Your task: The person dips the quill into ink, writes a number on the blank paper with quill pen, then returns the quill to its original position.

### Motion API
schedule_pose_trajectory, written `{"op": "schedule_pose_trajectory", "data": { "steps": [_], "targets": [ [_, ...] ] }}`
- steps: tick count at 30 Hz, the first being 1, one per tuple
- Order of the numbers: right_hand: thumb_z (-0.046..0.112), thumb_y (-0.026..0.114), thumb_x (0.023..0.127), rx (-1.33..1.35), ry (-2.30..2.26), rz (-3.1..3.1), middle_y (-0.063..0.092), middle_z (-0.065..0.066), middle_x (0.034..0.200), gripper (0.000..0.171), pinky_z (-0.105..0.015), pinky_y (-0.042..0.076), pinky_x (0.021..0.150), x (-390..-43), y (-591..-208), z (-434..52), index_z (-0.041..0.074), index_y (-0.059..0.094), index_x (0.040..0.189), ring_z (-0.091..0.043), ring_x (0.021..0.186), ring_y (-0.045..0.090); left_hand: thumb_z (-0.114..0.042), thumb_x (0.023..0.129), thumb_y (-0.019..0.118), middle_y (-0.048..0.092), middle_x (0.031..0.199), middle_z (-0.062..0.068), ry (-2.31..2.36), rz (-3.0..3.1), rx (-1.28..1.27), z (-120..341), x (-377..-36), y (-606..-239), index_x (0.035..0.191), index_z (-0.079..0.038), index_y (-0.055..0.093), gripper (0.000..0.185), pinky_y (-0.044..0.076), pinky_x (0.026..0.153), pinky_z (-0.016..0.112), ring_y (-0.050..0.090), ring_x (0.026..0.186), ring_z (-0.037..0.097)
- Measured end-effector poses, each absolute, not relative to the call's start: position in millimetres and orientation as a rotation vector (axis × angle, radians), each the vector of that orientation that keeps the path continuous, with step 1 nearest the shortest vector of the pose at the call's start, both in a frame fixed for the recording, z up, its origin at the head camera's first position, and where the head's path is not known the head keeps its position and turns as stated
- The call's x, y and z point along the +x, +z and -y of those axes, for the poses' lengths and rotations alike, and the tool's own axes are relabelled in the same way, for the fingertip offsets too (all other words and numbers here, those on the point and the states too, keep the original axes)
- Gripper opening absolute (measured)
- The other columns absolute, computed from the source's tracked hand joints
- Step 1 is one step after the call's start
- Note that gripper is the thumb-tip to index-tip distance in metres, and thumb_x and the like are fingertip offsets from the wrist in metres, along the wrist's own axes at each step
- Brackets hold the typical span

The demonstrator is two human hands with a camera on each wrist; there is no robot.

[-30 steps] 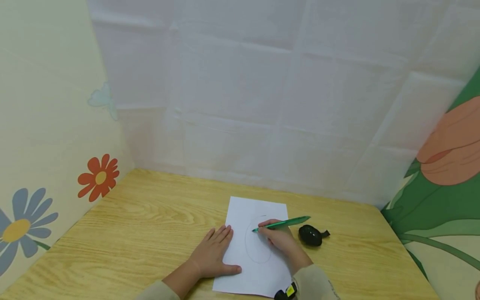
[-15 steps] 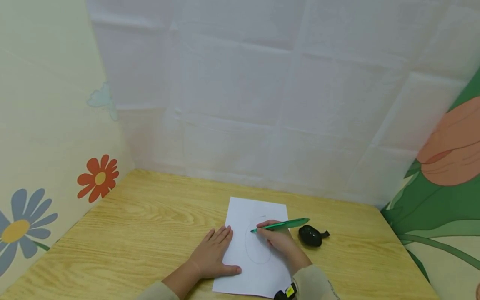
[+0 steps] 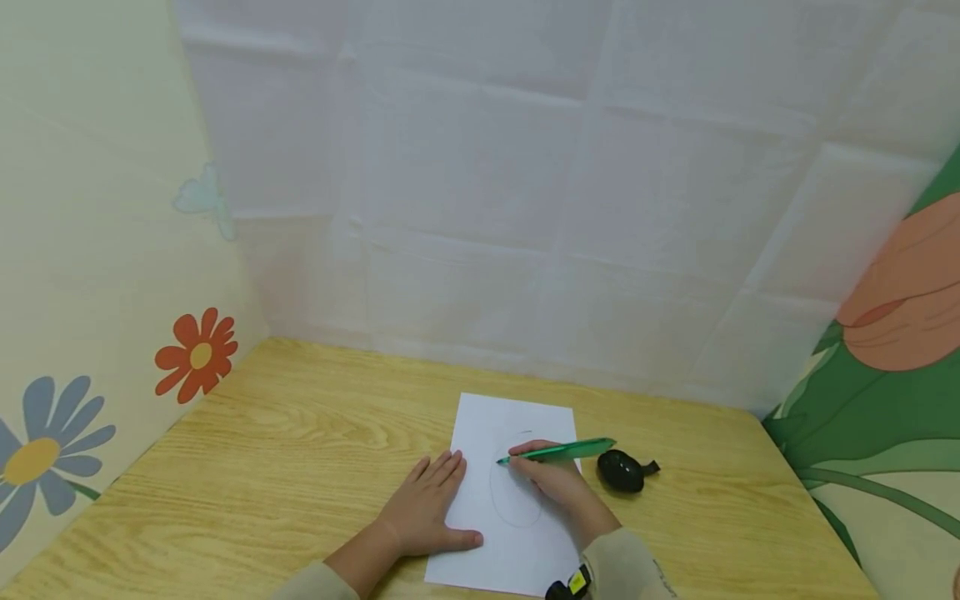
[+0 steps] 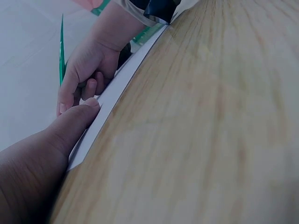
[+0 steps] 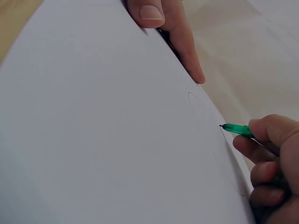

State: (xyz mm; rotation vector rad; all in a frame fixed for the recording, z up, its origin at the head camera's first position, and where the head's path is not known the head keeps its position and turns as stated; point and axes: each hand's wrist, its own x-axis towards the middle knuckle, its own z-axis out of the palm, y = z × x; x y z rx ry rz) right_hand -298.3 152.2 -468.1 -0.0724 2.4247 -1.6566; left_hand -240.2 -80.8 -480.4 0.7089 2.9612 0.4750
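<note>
A white sheet of paper (image 3: 480, 558) lies on the wooden table, bearing a thin drawn oval outline and a short stroke near its top. My right hand (image 3: 558, 483) pinches a green pen (image 3: 566, 451), its tip at the oval's upper left. In the right wrist view the pen (image 5: 237, 129) points its dark tip at the paper, held between thumb and index finger. My left hand (image 3: 427, 512) rests flat across the sheet's left edge, fingers straight and thumb spread out on the paper. Close up in the left wrist view, the left thumb (image 4: 74, 121) lies on the sheet.
A black oval object with a short tab (image 3: 621, 472) sits on the wooden table (image 3: 315, 433) right of the paper. Behind the table hangs a creased white cloth (image 3: 465, 183). Flower-printed panels stand at left and right. A black and yellow device (image 3: 572, 583) is at the right wrist.
The pen tip and my right hand have shifted slightly left along the oval's upper part. My left hand, the paper and the black object have stayed put.
</note>
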Motion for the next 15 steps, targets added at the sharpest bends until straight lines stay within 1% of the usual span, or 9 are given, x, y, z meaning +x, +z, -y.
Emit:
{"op": "schedule_pose_trajectory", "data": {
  "steps": [10, 15],
  "targets": [
    [0.024, 0.075, 0.085, -0.091, -1.646, -2.433, 0.049, 0.008, 0.064, 0.024, -0.022, 0.035, 0.055, -299.2, -469.7, -151.3, 0.009, 0.074, 0.104, -0.01, 0.059, 0.038, -0.083, 0.076, 0.052, 0.026, 0.162, 0.013, 0.471, -2.958, 0.708, 81.2, -240.8, -480.6, 0.153, -0.002, 0.03, 0.114, 0.014, 0.123, 0.053, 0.02, 0.152, 0.029],
    [0.025, 0.074, 0.086, -0.103, -1.626, -2.437, 0.056, 0.007, 0.071, 0.024, -0.023, 0.038, 0.058, -298.9, -470.1, -151.1, 0.009, 0.074, 0.104, -0.011, 0.063, 0.042, -0.083, 0.076, 0.052, 0.025, 0.162, 0.012, 0.471, -2.957, 0.711, 81.1, -241.0, -480.7, 0.153, -0.002, 0.03, 0.113, 0.014, 0.123, 0.053, 0.02, 0.152, 0.028]
  ]
}}
